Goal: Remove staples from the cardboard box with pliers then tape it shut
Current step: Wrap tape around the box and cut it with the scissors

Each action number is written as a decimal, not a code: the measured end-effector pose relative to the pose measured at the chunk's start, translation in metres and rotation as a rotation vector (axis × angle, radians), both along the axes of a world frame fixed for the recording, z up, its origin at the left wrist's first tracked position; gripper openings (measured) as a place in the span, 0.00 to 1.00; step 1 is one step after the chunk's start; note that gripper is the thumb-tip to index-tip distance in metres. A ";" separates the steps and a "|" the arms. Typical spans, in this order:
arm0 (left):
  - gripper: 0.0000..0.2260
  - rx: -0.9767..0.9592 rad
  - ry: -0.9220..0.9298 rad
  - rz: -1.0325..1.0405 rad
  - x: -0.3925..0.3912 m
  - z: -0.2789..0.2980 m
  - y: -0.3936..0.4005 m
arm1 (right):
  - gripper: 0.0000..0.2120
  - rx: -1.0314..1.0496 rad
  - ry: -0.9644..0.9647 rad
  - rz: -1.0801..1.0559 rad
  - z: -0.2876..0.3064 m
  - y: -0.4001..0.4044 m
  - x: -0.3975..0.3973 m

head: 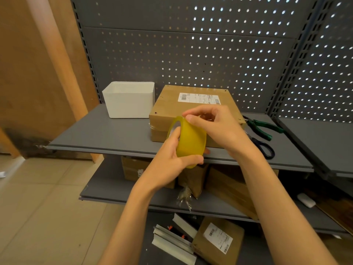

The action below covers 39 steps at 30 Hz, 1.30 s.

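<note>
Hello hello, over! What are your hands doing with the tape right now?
Left hand grips yellow tape roll; right hand picks at its edge. Brown cardboard box shut on grey shelf. Green-handled pliers set aside. Nothing blocking.

Box label [199, 98] print illegible

Pliers [262, 127] right of box [191, 109] (shelf-top)
</note>
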State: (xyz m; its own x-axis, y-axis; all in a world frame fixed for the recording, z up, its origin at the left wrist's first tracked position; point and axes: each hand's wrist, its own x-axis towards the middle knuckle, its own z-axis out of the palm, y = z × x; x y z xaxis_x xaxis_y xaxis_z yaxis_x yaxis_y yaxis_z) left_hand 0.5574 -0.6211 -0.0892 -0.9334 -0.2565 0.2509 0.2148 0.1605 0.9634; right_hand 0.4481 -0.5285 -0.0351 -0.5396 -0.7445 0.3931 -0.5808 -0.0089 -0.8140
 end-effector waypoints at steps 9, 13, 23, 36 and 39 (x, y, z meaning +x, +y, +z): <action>0.25 0.004 0.009 -0.036 0.005 0.001 -0.004 | 0.06 0.054 -0.175 0.130 -0.007 -0.003 -0.012; 0.24 0.013 0.007 -0.066 0.008 0.001 -0.004 | 0.05 0.016 -0.227 0.126 -0.015 -0.005 -0.010; 0.25 0.009 -0.004 -0.083 0.013 0.000 -0.006 | 0.04 0.013 -0.238 0.147 -0.021 -0.008 -0.008; 0.17 0.056 -0.015 -0.036 0.013 -0.004 -0.010 | 0.02 -0.101 -0.229 0.056 -0.025 -0.013 -0.002; 0.13 0.156 -0.027 0.039 0.013 0.000 -0.016 | 0.03 -0.180 -0.174 -0.018 -0.025 -0.017 0.006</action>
